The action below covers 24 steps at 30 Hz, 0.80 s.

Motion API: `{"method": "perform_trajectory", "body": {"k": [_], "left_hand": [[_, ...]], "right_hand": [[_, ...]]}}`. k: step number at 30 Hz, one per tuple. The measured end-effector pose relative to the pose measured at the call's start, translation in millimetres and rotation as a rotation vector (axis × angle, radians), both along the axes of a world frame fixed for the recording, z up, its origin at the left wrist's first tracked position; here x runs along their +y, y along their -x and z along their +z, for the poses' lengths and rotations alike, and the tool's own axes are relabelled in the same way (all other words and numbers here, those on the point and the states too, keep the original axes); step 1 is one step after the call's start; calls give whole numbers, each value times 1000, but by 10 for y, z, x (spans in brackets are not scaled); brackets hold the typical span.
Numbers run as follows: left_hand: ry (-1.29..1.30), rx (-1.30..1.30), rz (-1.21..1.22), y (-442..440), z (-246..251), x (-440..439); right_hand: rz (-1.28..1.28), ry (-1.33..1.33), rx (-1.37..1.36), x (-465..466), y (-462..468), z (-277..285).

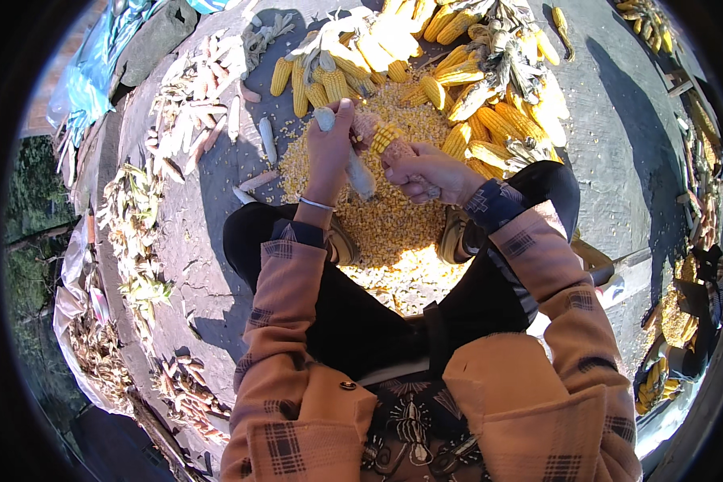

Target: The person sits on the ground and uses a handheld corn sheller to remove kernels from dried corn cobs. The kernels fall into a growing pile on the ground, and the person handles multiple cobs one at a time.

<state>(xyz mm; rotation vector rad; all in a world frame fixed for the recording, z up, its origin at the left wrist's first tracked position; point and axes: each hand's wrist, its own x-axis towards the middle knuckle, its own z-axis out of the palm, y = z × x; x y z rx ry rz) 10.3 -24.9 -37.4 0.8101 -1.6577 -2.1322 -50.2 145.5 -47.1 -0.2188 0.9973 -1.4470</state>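
My left hand [330, 144] is closed around a pale bare corn cob [360, 175], whose top end shows above the thumb. In my right hand [431, 173] is a pinkish, mostly stripped corn cob [399, 150] that keeps a patch of yellow kernels near its middle. The far end of this cob lies close to my left fingers; whether it touches them I cannot tell. Below both hands a heap of loose yellow kernels [385, 232] spreads on the ground between my shoes.
Unshelled yellow corn ears [506, 123] with dry husks lie ahead and to the right. Stripped cobs [202, 90] and husks [134, 229] are strewn at the left. Blue plastic sheeting [84, 81] is at the upper left. A person's dark sleeve or clothing shows at the right edge.
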Motion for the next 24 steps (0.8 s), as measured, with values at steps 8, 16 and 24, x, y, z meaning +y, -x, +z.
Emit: {"method": "perform_trajectory", "body": {"k": [8,16,24], "left_hand": [[-321,152,-13,-138,31,-264],[18,-11,-105,-191,24,40],[-63,2,-265,-189,63,-72]], "right_hand": [[30,57,-157,-55,4,46],[-185,-120,566,-150,-127,41],[-67,123,-192,-95,-15,-64]]}}
